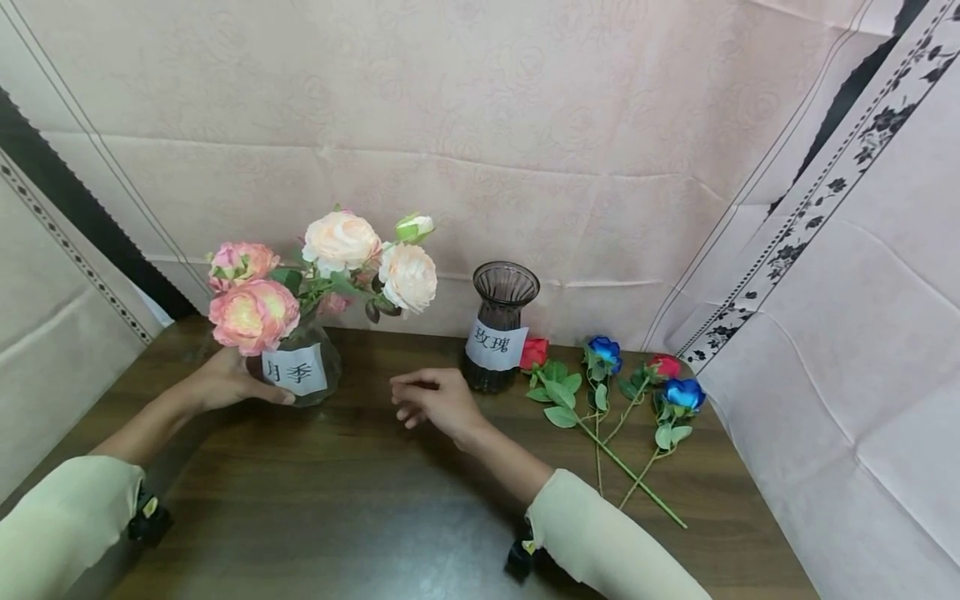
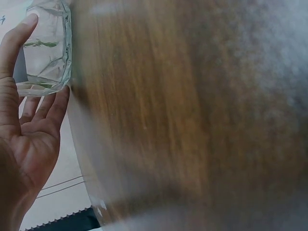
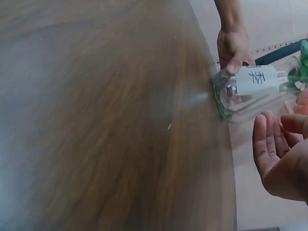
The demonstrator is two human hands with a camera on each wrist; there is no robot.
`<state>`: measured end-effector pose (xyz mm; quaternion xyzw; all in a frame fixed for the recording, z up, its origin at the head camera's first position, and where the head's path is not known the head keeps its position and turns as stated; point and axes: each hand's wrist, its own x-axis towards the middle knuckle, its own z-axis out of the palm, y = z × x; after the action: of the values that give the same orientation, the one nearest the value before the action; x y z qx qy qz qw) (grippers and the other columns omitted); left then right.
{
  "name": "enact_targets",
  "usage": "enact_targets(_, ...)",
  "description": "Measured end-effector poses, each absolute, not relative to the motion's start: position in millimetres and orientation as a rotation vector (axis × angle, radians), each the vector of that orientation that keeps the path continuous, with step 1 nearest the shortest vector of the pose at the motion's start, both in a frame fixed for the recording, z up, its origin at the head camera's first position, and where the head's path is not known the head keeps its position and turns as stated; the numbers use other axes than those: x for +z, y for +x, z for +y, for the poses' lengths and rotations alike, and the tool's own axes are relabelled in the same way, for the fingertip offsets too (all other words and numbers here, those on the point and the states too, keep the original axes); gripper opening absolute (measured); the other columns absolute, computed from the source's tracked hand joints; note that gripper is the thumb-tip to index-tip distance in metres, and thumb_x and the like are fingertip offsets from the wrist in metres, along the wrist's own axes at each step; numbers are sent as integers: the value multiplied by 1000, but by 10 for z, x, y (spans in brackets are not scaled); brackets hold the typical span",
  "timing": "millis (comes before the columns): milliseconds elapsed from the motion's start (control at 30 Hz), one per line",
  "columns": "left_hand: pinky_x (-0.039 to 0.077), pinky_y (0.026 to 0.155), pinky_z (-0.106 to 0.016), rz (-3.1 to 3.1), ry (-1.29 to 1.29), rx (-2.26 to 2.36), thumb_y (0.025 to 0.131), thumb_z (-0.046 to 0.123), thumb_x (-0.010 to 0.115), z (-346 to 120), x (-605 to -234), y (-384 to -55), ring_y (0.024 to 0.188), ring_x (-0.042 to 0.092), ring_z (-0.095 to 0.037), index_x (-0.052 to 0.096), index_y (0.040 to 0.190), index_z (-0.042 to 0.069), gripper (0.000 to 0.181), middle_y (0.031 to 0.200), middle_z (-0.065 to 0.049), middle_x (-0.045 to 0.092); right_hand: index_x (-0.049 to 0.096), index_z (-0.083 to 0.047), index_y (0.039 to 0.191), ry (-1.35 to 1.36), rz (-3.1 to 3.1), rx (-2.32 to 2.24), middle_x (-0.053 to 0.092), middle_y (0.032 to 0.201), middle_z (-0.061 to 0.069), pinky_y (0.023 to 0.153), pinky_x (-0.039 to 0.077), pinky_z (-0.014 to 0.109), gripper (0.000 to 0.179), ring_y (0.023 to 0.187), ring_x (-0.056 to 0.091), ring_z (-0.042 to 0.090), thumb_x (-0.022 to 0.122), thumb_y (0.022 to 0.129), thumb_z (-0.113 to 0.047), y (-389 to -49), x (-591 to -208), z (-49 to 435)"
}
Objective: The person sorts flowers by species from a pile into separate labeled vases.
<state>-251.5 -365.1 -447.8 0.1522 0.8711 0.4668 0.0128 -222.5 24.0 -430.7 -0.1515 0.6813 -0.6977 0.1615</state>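
Note:
A clear glass vase [image 1: 330, 367] with a white paper label [image 1: 295, 368] stands on the left of the table, full of pink and cream flowers [image 1: 342, 242]. My left hand [image 1: 225, 382] grips its side low down, thumb across the front by the label and fingers behind, as the left wrist view shows on the glass [image 2: 48, 62]. Between the two vases hovers my right hand [image 1: 438, 404], fingers loosely bent and holding nothing. To its right is a dark glass vase [image 1: 498, 379], also labelled, with no flowers in it.
Red and blue artificial roses lie crossed at the table's right, among them a blue rose [image 1: 684, 393] and a red rose [image 1: 664, 365]. Pale patterned cloth [image 1: 480, 100] hangs behind the brown wooden table [image 1: 322, 517] and at both sides.

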Motion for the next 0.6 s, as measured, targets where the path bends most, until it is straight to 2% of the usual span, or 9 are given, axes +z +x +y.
enact_targets(167,19,127,-88,2715,489,1462,72,4,106,-3654,-4486,-2517,159,35,-51,31,171,7,124,166,-25,49,74,14,136,-421,1976,-1946,74,123,45,68,68,27,33,73,76,10,72,109,-5,-2194,-4306,469)
enact_targets(400,21,126,-89,2705,483,1461,73,4,105,-3667,-4496,-2526,160,34,-54,28,172,8,126,168,-26,47,72,17,134,-380,2008,-1963,81,109,33,70,69,30,34,73,78,12,73,108,-3,-2182,-4351,775)
enact_targets(600,22,125,-89,2711,482,1456,73,5,106,-3672,-4491,-2528,160,34,-55,27,172,8,127,169,-26,46,72,16,135,-345,2052,-1950,80,112,36,72,70,31,34,75,79,12,72,108,-5,-2181,-4361,1062)
